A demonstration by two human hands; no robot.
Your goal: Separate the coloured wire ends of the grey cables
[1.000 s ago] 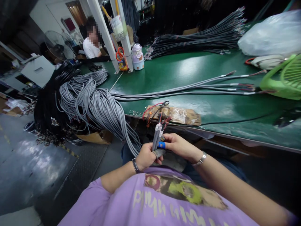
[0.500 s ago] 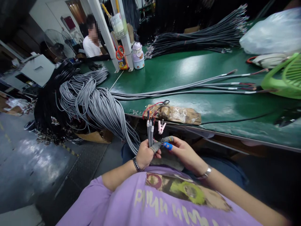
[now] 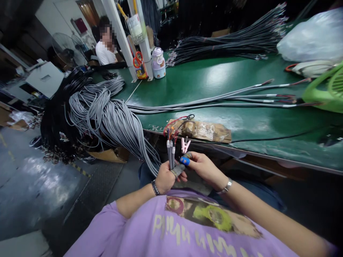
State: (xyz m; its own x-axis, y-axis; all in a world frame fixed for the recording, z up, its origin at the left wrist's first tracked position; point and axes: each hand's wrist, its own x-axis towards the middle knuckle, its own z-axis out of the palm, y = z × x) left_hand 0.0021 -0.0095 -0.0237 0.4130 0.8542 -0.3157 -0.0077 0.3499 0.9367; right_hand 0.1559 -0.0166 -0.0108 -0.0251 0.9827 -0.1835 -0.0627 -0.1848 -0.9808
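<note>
My left hand, with a covered thumb, is closed around a few grey cables in front of the bench edge. Their white-banded ends point up, and thin coloured wires fan out of them. My right hand is closed in a pinch just beside the left thumb, blue and grey covers on its fingertips. What lies between those fingertips is too small to make out. Right above that pinch, a pink clip sits at the bench edge. Behind the wires lies a taped wooden board with a red and a black lead.
A large heap of grey cable hangs over the bench's left end. Several grey cables stretch across the green bench toward a green plastic basket. A black cable bundle lies behind. A person sits at the back left.
My right hand has shifted slightly left and up, closer to the cable ends. The coloured wires show more spread out. My left hand keeps its hold on the cables.
</note>
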